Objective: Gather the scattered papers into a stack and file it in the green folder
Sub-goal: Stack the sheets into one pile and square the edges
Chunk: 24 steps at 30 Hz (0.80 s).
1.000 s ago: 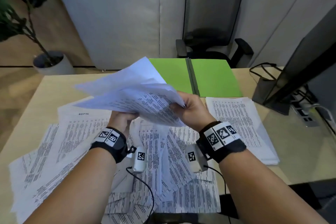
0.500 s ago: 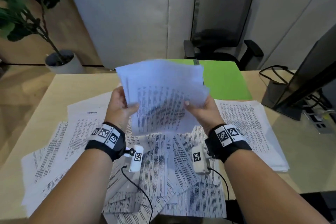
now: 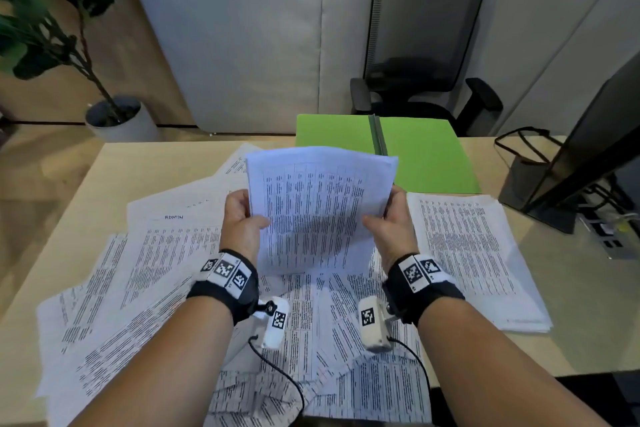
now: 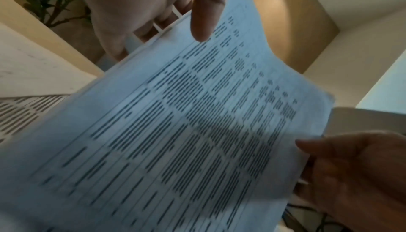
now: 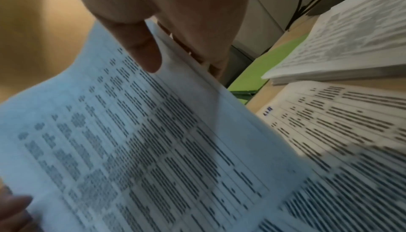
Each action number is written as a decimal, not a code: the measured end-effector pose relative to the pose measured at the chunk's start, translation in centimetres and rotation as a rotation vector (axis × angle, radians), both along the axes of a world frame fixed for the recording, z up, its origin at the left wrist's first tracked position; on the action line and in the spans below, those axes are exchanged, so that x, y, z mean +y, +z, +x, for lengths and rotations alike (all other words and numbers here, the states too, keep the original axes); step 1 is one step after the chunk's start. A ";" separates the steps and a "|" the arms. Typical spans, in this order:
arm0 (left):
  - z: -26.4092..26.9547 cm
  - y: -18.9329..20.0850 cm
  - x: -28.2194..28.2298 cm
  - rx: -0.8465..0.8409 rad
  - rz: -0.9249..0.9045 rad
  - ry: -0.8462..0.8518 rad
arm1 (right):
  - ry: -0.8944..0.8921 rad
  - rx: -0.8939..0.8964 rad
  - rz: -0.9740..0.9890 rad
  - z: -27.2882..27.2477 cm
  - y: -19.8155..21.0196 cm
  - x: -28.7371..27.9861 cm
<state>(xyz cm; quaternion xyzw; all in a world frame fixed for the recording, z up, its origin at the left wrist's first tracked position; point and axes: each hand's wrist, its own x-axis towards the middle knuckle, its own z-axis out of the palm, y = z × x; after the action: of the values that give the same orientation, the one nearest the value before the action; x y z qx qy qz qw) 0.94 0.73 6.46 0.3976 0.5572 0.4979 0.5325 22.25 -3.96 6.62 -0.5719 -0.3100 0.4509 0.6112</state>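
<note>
A bundle of printed papers (image 3: pixel 320 208) stands nearly upright over the desk, held by both hands. My left hand (image 3: pixel 242 222) grips its left edge, thumb on the front, and my right hand (image 3: pixel 389 222) grips its right edge the same way. In the left wrist view the thumb (image 4: pixel 204 10) presses the sheet (image 4: pixel 186 140); in the right wrist view the thumb (image 5: pixel 140 48) lies on the bundle (image 5: pixel 131 149). Many loose sheets (image 3: pixel 138 270) lie scattered below. The green folder (image 3: pixel 426 152) lies open at the desk's far edge. A neat stack (image 3: pixel 474 253) sits on the right.
A monitor (image 3: pixel 595 149) and cables stand at the right of the wooden desk (image 3: pixel 138 166). A black office chair (image 3: pixel 426 45) is behind the folder. A potted plant (image 3: pixel 114 114) stands on the floor at the left.
The loosely fanned, tilted sheets have been turned upright and squared into one bundle, held lower and closer to the desk. Both hands have kept hold of its sides.
</note>
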 end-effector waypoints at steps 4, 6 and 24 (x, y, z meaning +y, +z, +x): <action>0.9 -0.7 -0.5 0.092 -0.004 0.001 | -0.016 -0.122 -0.016 -0.3 -0.6 0.1; 1.5 0.3 -0.2 0.042 0.027 0.025 | -0.028 -0.123 0.060 -0.1 0.2 0.6; 6.0 -3.9 -1.2 0.640 -0.140 -0.375 | -0.068 -0.685 -0.417 5.7 -2.8 -1.0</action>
<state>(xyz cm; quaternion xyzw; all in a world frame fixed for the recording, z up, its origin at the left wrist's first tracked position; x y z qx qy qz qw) 6.89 -0.50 2.61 0.5907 0.6458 0.2030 0.4391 27.93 -4.98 3.80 -0.8106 -0.3787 0.2670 0.3579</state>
